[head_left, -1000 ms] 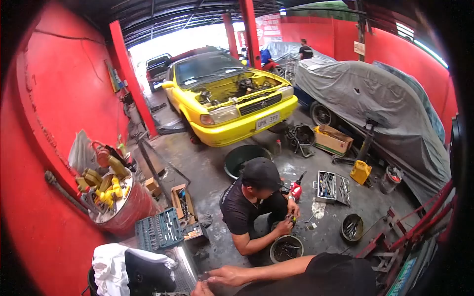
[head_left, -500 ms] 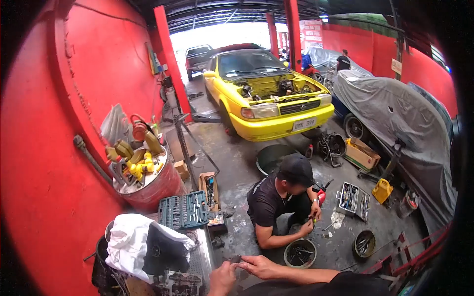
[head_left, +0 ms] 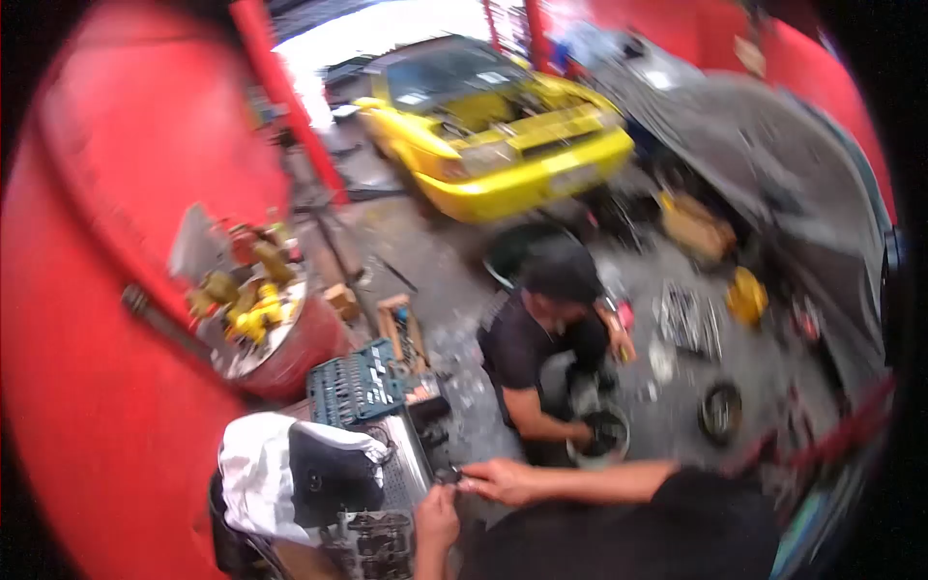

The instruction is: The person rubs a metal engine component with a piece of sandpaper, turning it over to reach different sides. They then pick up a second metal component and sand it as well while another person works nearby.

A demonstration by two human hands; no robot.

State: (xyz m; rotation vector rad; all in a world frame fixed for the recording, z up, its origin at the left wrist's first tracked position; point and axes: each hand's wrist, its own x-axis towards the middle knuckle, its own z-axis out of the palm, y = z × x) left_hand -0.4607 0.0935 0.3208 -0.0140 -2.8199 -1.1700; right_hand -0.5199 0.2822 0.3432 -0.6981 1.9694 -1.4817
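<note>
In a red-walled garage, a small dark part (head_left: 450,475) is pinched in the fingers of the right hand (head_left: 503,480), at that hand's 9 o'clock, over the edge of the metal worktop (head_left: 411,454). The left hand (head_left: 437,520) meets it from 6 o'clock, its fingers too blurred to tell whether they grip. Held only at the fingertips, the part could slip and drop to the littered floor (head_left: 464,387) beside a crouching co-worker (head_left: 527,358).

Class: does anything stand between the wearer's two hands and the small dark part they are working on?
Nothing visible does. The right hand and the left hand both meet at the small dark part, with no gap showing. Blur hides the exact grip.
</note>
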